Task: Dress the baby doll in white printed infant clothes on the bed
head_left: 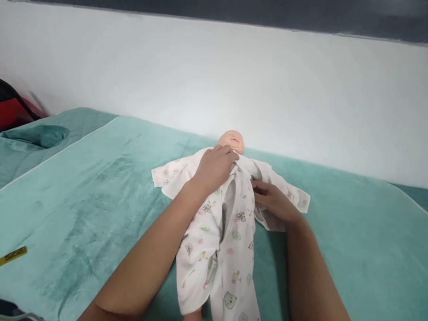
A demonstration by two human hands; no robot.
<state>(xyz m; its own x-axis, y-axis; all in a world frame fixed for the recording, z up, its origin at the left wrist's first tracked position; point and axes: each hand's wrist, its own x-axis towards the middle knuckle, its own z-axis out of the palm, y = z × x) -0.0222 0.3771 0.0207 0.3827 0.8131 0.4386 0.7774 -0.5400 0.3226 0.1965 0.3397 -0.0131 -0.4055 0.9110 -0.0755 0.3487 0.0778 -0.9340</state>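
Observation:
A baby doll (233, 139) lies on its back, its head towards the wall, in a white long-sleeved baby top (182, 171). White baby trousers (236, 236) printed with small bears cover its front and legs; one foot shows at the left cuff. My left hand (217, 167) rests on the doll's chest below the chin, its bent fingers closed on the trousers' upper edge. At the trousers' right side, my right hand (272, 200) has its fingers curled in against the cloth. Its fingertips are partly hidden there.
A green velvety cover (344, 223) spreads under the doll, against a white wall (200, 80). At the far left are a folded green cloth (36, 136) and a red and black object (15, 109). A yellow label strip (13, 255) lies at the left edge.

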